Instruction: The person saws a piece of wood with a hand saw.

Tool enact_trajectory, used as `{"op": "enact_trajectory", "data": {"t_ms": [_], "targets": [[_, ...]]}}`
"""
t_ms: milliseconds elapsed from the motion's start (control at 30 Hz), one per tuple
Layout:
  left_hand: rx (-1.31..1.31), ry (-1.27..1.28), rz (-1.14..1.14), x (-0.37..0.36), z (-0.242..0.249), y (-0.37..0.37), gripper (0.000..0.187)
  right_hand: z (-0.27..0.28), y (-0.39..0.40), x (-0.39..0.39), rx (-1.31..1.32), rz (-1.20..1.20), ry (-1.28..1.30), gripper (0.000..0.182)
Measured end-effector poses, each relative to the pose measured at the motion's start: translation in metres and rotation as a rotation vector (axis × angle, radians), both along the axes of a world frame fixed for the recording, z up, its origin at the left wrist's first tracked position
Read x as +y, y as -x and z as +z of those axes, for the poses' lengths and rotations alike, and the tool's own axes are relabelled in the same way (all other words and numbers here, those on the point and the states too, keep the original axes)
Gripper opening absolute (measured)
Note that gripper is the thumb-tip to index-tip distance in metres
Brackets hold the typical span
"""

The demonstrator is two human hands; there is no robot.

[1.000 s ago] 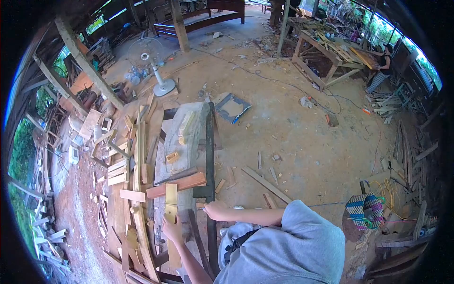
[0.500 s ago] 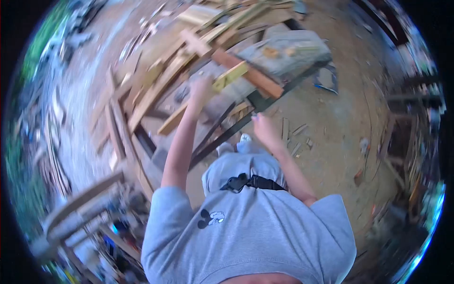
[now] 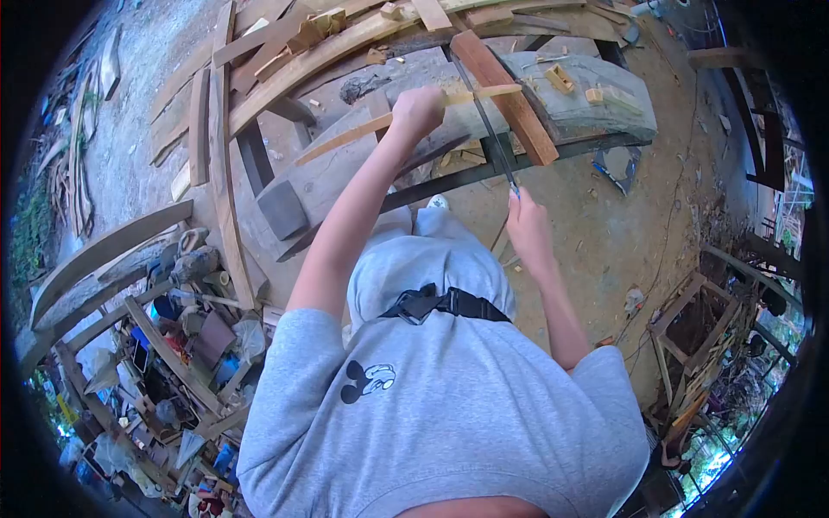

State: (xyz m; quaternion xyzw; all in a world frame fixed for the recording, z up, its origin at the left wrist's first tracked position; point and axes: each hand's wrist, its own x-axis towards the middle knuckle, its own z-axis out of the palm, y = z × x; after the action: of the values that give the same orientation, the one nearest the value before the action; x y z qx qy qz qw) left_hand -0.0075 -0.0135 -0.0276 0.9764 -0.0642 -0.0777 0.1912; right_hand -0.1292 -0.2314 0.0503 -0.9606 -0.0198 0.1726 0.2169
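Head view, upper middle of the frame: the left hand is closed in a fist around a narrow pale wooden strip, which sticks out on both sides of the fingers and runs from the left of the hand to the upper right. The strip's right end lies over a reddish-brown beam set slantwise across a long grey bench. Just right of the frame's middle, the right hand is clamped on the near end of a long, thin, dark tool, which slants up to the left and crosses the strip between the fist and the beam; whether its edge bears on the wood is too fine to tell. To the right of the beam, on the bench, sit a small slotted wooden block and paler pieces; a dark grey block rests at the bench's lower left end. Offcuts and long boards are heaped along the upper left, and a long timber stretches downward beside them. Below the hands are the wearer's grey shirt, black belt and one pale shoe.
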Motion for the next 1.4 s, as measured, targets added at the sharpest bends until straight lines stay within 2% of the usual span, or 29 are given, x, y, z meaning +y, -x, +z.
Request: {"op": "enact_trajectory", "data": {"t_ms": [67,167,233,300,367,433,567,700,767,867,933,1000,1100,1200,1233,1300,1400], "targets": [[0.010,-0.025,0.024,-0.003,-0.002,0.006,0.017,0.002,-0.002,-0.005,-0.005,0.025,-0.008,0.023],[-0.108,-0.026,-0.015,-0.006,-0.001,0.011,0.016,0.011,-0.013,0.004,-0.052,0.068,0.009,0.022],[-0.214,-0.051,0.050,-0.012,-0.005,0.018,0.014,-0.013,-0.038,0.020,-0.098,0.060,-0.048,0.022],[-0.181,-0.054,0.036,-0.011,0.000,0.016,0.013,-0.026,-0.051,0.037,-0.150,0.048,-0.109,0.022],[-0.149,-0.051,0.035,-0.013,0.002,0.018,0.012,-0.027,-0.054,0.046,-0.159,0.040,-0.036,0.022],[-0.230,-0.098,0.029,-0.014,-0.002,0.020,0.011,-0.020,-0.037,0.031,-0.112,-0.007,-0.077,0.021],[-0.180,-0.086,0.049,-0.016,0.001,0.020,0.005,-0.002,0.011,-0.004,0.023,-0.039,-0.023,0.021],[-0.354,-0.183,0.054,-0.021,-0.013,0.027,0.005,-0.005,-0.003,0.010,-0.040,-0.060,-0.135,0.023],[-0.453,-0.229,0.034,-0.020,-0.017,0.022,0.005,-0.037,-0.033,0.029,-0.164,-0.046,-0.117,0.023],[-0.307,-0.221,0.045,-0.020,-0.012,0.024,0.006,-0.041,-0.055,0.042,-0.202,-0.024,-0.083,0.022],[-0.314,-0.230,0.053,-0.021,-0.005,0.024,0.006,-0.047,-0.030,0.026,-0.210,-0.029,-0.158,0.022],[-0.338,-0.211,0.061,-0.020,-0.013,0.023,0.007,-0.014,0.004,0.016,-0.069,-0.092,-0.033,0.021],[-0.335,-0.229,0.073,-0.021,-0.016,0.023,0.007,-0.003,0.009,0.009,-0.038,-0.039,0.018,0.021],[-0.332,-0.191,0.075,-0.020,-0.015,0.023,0.008,-0.045,-0.046,0.022,-0.085,0.019,-0.055,0.022],[-0.336,-0.195,0.071,-0.019,-0.010,0.021,0.008,-0.037,-0.049,0.026,-0.089,0.016,-0.059,0.022],[-0.121,-0.129,0.079,-0.015,-0.001,0.014,0.011,-0.024,-0.052,0.032,-0.119,0.045,0.004,0.023],[-0.020,-0.170,0.017,-0.014,0.004,0.012,0.013,-0.025,-0.038,0.032,-0.092,0.023,-0.029,0.024]]}}
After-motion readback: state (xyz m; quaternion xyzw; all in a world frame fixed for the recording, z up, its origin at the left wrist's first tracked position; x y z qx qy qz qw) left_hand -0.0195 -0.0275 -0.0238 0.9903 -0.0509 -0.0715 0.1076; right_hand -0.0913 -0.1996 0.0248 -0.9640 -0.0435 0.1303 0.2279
